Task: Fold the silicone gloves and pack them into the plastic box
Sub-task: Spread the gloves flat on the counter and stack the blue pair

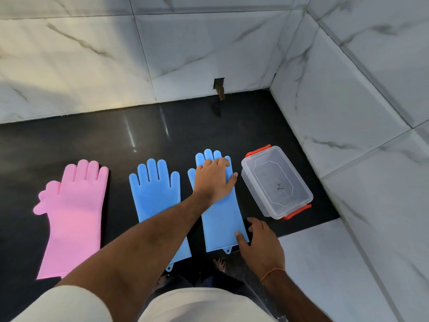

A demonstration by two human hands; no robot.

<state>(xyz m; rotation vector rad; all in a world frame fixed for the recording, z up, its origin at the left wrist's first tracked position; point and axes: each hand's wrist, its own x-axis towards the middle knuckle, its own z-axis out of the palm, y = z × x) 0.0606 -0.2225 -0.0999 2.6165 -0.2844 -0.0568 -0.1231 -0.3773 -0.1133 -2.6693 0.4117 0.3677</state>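
Left hand reaches across, lying flat on the right blue glove at frame centre; right hand has its thumb on that glove's cuff, fingers spread. Another blue glove and a pink glove lie left on the glossy black bench. The clear plastic box, red clips, sits right, marble tiles around.

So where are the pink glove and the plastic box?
pink glove (74, 212): head view, on its palm.
plastic box (276, 182): head view, on its clear lid.
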